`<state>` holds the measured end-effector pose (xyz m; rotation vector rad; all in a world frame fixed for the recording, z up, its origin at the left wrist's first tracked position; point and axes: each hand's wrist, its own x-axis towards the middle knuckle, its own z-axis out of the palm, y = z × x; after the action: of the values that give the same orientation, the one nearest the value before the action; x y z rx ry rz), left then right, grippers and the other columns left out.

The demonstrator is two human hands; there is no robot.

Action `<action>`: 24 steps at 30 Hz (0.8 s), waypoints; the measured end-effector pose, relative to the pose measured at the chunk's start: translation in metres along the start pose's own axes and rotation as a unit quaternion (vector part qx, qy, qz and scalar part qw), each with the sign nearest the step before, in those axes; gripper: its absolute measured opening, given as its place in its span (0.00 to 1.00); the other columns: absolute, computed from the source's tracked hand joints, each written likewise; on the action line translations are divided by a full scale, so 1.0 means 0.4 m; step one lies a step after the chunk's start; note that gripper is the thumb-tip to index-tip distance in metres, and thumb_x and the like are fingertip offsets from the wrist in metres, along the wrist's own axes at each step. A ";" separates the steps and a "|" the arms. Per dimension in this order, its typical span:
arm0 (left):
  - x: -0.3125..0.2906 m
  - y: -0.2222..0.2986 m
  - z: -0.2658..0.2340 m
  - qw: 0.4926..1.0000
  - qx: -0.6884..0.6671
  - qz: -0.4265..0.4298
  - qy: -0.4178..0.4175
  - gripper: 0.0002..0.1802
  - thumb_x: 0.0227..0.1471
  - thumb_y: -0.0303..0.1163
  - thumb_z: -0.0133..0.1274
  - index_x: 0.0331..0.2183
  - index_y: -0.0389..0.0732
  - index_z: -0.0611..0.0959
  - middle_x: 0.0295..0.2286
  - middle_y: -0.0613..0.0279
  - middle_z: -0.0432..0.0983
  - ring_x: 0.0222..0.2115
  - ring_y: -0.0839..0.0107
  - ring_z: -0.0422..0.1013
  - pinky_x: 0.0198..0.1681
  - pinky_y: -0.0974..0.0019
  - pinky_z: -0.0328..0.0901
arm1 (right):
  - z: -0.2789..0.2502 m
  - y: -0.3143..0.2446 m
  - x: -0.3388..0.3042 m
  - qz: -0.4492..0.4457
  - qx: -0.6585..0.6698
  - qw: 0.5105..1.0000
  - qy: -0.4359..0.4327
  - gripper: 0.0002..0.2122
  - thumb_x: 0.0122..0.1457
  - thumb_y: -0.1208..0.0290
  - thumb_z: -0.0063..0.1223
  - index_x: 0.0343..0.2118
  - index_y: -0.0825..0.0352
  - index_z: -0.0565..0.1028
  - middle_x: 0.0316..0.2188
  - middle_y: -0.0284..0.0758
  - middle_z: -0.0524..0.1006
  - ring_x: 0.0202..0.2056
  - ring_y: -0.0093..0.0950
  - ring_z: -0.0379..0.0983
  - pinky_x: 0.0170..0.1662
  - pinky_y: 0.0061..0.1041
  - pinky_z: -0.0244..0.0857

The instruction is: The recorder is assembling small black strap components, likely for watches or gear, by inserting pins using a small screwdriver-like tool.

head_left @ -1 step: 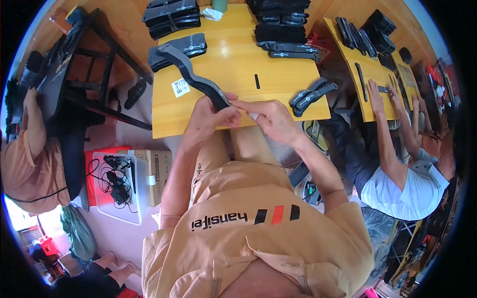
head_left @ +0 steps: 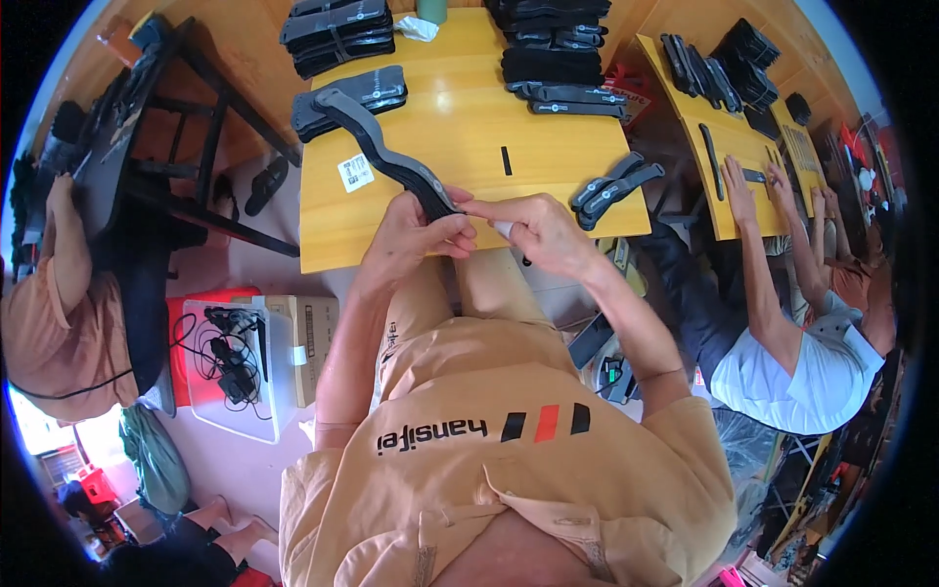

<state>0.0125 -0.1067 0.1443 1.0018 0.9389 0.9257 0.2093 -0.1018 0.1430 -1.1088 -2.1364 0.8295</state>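
A long, wavy strap (head_left: 367, 137), dark grey on top with black layers beneath, stretches from the near edge of the table toward the left stack. Its near end is gripped in my left hand (head_left: 416, 233), thumb on one side and fingers around the other. My right hand (head_left: 541, 233) is closed close to that end, index finger stretched toward it. A small whitish thing (head_left: 503, 229) shows between its fingers, with something thin reaching toward the strap; its kind is unclear. The contact at the strap's tip is partly hidden by my fingers.
On the yellow table (head_left: 440, 108) lie stacks of dark straps (head_left: 337, 34), a taller pile (head_left: 553, 64), a loose bundle (head_left: 616, 188), a black strip (head_left: 507, 160) and a white label (head_left: 355, 173). A co-worker's hands (head_left: 740, 191) work at the right table. A cable bin (head_left: 230, 416) stands lower left.
The strap's near end has shifted slightly toward me and tilted a little. My right hand has turned slightly, showing more of the whitish thing. Both hands stay close together.
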 end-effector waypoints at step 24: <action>-0.010 -0.046 -0.012 0.968 -0.076 -0.142 -0.192 0.13 0.50 0.36 0.49 0.33 0.36 0.73 0.15 0.67 0.67 0.12 0.81 0.61 0.15 0.81 0.55 | -0.006 -0.004 0.011 -0.010 0.047 0.985 -0.164 0.09 0.47 0.66 0.51 0.26 0.67 0.70 0.15 0.42 0.68 0.18 0.38 0.66 0.23 0.30 0.58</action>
<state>0.0102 -0.1141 0.1266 0.8477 0.6511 0.5285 0.2078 -0.0982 0.1467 -0.9522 -2.3405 1.1576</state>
